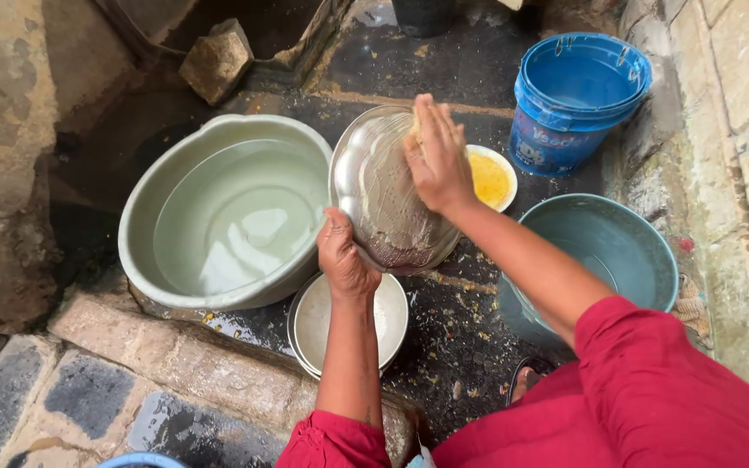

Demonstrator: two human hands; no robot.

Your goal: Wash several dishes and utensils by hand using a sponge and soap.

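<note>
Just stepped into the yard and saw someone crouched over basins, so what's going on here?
A person in red sleeves is scrubbing a steel plate. The left hand grips its lower rim and holds it tilted, while the right hand presses a scrubber flat against its soapy face. Below it another steel plate lies on the wet ground. A pale green basin of water stands to the left; a small bowl of yellow stuff, a blue bucket and a teal tub stand to the right.

Wet dark floor (470,338), food-flecked. Green basin (218,217) at nine o'clock, blue bucket (574,104) at one, teal tub (604,251) at three, steel plate (348,325) at six.
</note>
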